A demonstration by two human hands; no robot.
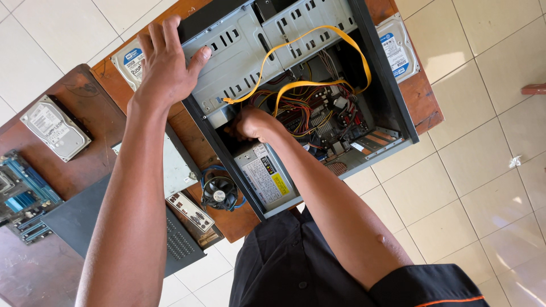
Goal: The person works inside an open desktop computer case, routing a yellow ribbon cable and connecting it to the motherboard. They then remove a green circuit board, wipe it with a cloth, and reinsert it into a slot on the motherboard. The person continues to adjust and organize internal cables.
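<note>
Your left hand [165, 62] lies flat with its fingers spread on the top edge of the open computer case [392, 96], the thumb pressing on the grey metal drive cage [250, 51]. It grips nothing; it only bears on the metal. Your right hand [253, 123] is down inside the case, just under the drive cage and above the power supply [267, 176], with its fingers curled inward. You cannot tell from this view whether it is closed on anything, since the fingertips are hidden against the cage. The two hands are apart, one outside the case and one in it.

A yellow flat cable [318, 57] loops over the cage and runs down toward the bundle of coloured wires [307, 113] just beside your right hand. The case lies on its side on a wooden table [426, 96]. On that table a cooling fan [220, 192] sits near the power supply, a hard drive [55, 128] lies well apart to the left, another hard drive [398, 48] shows beside the case on the right, and a blue circuit board [23, 199] rests at the left edge.
</note>
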